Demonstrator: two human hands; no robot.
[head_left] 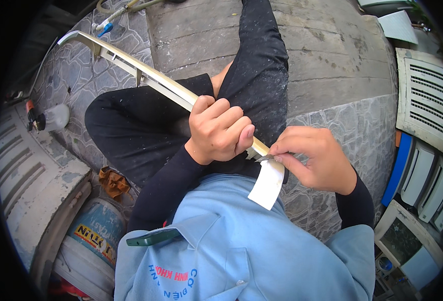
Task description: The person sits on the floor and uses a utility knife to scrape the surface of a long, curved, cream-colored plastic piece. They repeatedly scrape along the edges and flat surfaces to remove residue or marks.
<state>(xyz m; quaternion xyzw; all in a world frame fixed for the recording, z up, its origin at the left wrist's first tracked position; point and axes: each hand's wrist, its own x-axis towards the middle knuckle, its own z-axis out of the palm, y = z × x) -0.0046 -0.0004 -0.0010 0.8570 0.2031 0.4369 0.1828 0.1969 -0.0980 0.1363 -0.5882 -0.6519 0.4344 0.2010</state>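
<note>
A long, curved cream plastic strip runs from the upper left down to my lap. My left hand is wrapped around it near its lower end. My right hand pinches the top of a white sheet of paper or tape at the strip's end, where a small grey bit shows between the fingertips. The sheet hangs down over my blue shirt. My legs in black trousers lie under the strip.
Patterned stone tiles and a concrete slab surround me. A white plastic bottle and a grey louvred cover lie at left, a bucket and brown rag below. White appliance panels stack at right. A dark green phone sits in my shirt pocket.
</note>
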